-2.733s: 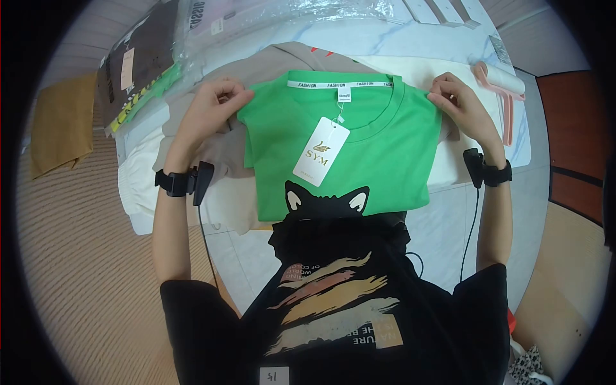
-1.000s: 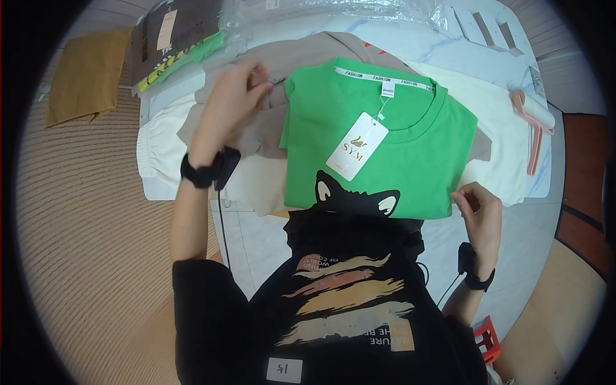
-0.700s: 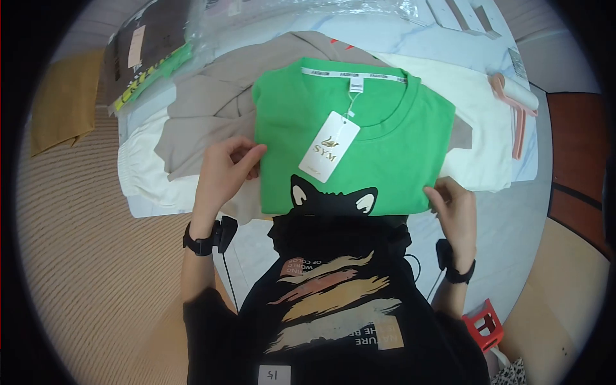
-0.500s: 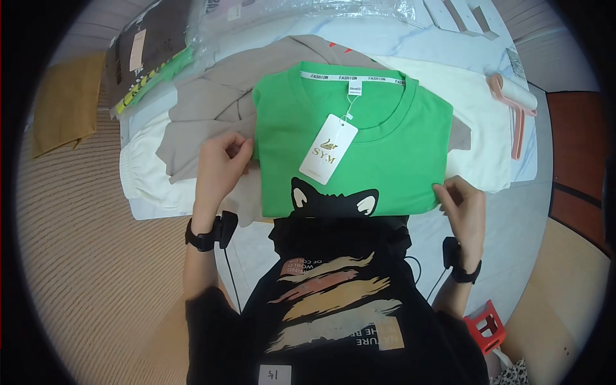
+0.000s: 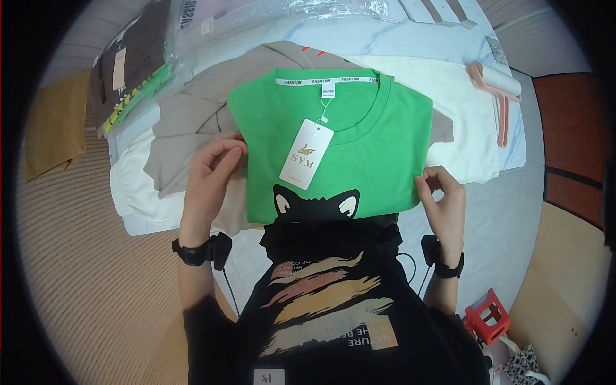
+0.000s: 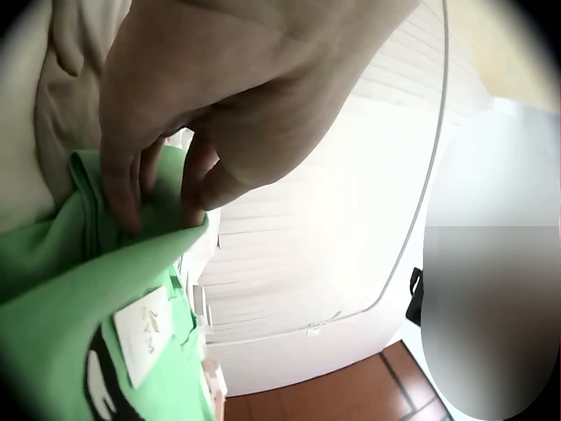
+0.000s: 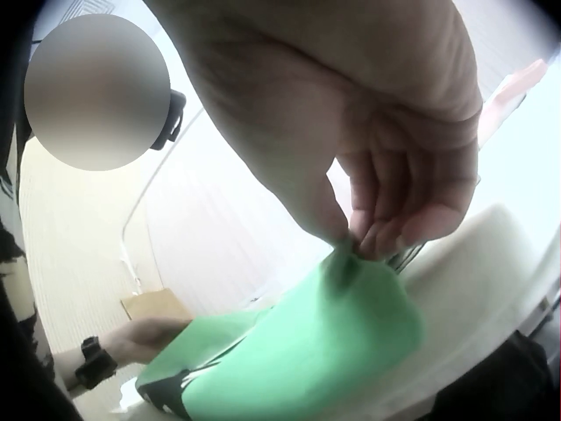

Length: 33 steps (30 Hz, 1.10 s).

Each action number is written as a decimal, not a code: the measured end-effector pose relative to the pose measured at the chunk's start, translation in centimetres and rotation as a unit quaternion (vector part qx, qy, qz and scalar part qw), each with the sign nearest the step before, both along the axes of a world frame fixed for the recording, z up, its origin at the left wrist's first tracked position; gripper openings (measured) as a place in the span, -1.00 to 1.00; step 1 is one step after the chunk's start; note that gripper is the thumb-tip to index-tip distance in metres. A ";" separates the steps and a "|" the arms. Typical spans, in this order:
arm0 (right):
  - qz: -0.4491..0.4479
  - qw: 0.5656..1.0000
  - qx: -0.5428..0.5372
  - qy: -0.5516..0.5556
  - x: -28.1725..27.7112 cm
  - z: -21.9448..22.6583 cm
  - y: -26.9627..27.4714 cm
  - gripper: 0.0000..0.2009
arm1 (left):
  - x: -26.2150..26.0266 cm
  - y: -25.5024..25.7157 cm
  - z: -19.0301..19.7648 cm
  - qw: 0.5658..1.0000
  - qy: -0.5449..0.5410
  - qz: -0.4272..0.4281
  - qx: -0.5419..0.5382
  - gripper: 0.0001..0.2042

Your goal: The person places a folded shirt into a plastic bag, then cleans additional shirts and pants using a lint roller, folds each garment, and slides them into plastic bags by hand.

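Observation:
A folded green T-shirt [image 5: 359,157] lies on top of other clothes, with a black eared print at its lower edge. A white SYM hang tag [image 5: 307,155] hangs from its collar. My left hand [image 5: 212,170] is at the shirt's left side; in the left wrist view its fingers [image 6: 123,197] reach into the green fold and pinch the edge. My right hand [image 5: 444,200] pinches the right side low down, and the right wrist view shows the cloth drawn to a peak between thumb and fingers.
Beneath lie a taupe garment [image 5: 186,128] and white clothing [image 5: 468,151] on a marbled table [image 5: 385,38]. A bagged dark garment [image 5: 138,61] is at the back left. A pink-handled lint roller [image 5: 500,83] sits at the right, and a red stool [image 5: 487,317] stands below.
Both hands have come down from the shirt's shoulders to its sides. The left hand let go, then took hold of the left edge; the right hand stays at the lower right edge.

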State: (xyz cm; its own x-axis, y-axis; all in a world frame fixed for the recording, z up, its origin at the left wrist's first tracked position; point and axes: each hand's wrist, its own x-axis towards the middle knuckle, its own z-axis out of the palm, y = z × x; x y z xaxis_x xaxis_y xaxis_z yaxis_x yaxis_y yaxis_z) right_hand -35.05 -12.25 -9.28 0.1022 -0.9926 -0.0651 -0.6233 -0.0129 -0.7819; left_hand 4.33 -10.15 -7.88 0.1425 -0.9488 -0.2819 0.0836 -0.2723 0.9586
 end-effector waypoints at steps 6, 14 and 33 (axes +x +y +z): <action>-0.022 0.996 0.026 -0.079 0.2 -0.8 0.5 -0.92 | 0.8 -1.2 -2.3 0.998 -0.025 0.036 0.042 -0.74; -0.025 0.996 0.030 -0.086 0.8 -0.9 0.8 -0.89 | -0.1 -4.1 -1.3 0.970 -0.221 -0.052 0.085 -0.75; -0.045 0.995 0.057 -0.064 0.2 -0.5 0.8 -0.87 | 2.3 -1.0 -0.9 0.984 -0.138 -0.035 0.110 -0.71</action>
